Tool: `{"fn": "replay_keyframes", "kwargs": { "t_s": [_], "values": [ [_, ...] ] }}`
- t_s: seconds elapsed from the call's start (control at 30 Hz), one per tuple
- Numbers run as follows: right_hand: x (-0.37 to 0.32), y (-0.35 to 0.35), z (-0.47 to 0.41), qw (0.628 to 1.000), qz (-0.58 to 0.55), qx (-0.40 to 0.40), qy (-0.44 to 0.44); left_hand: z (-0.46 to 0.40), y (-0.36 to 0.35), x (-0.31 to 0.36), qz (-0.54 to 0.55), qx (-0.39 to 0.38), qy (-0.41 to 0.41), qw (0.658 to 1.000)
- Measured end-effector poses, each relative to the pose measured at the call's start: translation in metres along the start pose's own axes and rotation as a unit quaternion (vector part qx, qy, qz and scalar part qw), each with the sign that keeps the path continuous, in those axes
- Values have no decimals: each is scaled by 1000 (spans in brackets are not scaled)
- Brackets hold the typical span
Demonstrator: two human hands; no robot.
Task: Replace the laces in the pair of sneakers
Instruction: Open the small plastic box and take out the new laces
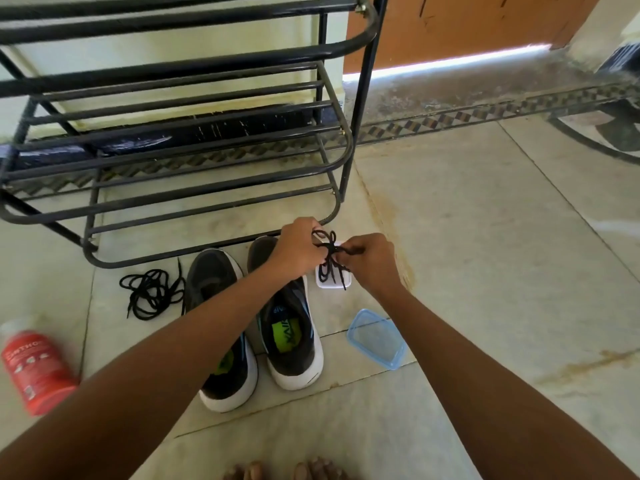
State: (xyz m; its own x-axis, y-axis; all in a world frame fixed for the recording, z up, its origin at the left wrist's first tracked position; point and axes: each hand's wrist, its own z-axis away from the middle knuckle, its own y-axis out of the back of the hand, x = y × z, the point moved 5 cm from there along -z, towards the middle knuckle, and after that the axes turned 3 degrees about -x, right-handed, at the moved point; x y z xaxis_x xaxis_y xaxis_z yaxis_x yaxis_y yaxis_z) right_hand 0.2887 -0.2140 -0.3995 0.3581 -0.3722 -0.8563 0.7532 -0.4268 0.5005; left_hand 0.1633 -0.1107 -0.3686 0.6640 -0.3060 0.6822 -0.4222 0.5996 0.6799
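Two dark grey sneakers with white soles stand side by side on the floor, the left sneaker (pixel 225 327) and the right sneaker (pixel 294 327), both without laces. My left hand (pixel 299 249) and my right hand (pixel 369 259) both pinch a bundle of black laces (pixel 330 258), tied at its middle, above a small white container (pixel 334 282). A loose tangle of black laces (pixel 152 292) lies on the floor left of the sneakers.
A black metal shoe rack (pixel 173 143) stands just behind the sneakers. A blue-rimmed clear lid (pixel 375 339) lies right of the sneakers. A red bottle (pixel 34 365) lies at the left edge. My toes (pixel 287 471) show at the bottom. A brown door (pixel 467 22) is at the back.
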Motion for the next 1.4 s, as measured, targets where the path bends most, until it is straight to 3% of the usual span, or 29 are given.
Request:
{"fn": "replay_keyframes", "kwargs": {
  "t_s": [0.27, 0.37, 0.53, 0.67, 0.77, 0.87, 0.97, 1.07, 1.2, 1.4],
  "values": [
    [11, -27, -5, 963, 266, -35, 37, 0, -10, -5, -46, -14, -11, 999],
    [11, -19, -5, 970, 237, -41, 32, -5, -11, -5, -82, 7, -37, 996],
    [12, 12, 15, 994, 104, 35, -2, -10, -26, 6, -163, -28, -85, 983],
    [17, 21, 19, 997, 72, 7, -35, -11, -43, 15, -216, -44, -84, 972],
    [11, 20, 20, 996, 84, -4, 3, -8, -48, 18, -265, -31, -108, 958],
    [5, 16, 18, 994, 101, 35, 30, -3, -37, 19, -314, 13, -124, 941],
    [2, 9, 15, 987, 144, 54, 46, -2, -22, 12, -253, 31, -92, 963],
    [-5, -4, 6, 968, 239, 7, 77, 0, -14, 3, -250, -18, -76, 965],
    [-8, -24, 0, 900, 417, -61, 114, 4, -10, -3, -303, -50, -96, 947],
    [0, -32, 0, 882, 430, -113, 156, 2, -15, -11, -248, -52, -88, 963]
  ]
}}
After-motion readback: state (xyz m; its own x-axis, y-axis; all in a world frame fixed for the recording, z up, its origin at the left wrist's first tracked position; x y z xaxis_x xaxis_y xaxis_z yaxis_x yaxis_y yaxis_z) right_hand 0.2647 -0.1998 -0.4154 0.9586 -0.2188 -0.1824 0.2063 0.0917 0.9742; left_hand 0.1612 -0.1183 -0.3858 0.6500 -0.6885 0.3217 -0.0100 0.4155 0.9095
